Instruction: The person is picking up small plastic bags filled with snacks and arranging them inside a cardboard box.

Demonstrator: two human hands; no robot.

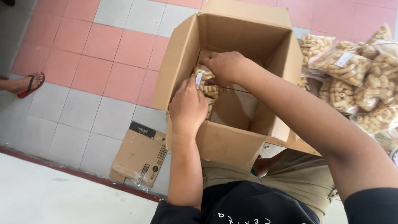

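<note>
Snack bag [207,88], light, crinkly and crushable, is pinched by left hand [188,107] at 7 o'clock and right hand [224,66] at 1 o'clock; best held by its edges.

Black short-sleeved shirt [248,205] with white lettering, khaki trousers [290,174], bare forearms

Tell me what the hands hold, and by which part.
Both hands, left hand and right hand, grip a clear snack bag by its upper end inside the cardboard box.

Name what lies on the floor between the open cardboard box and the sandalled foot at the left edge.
In the head view, only bare pink and grey floor tiles lie between the open cardboard box and the sandalled foot.
</note>
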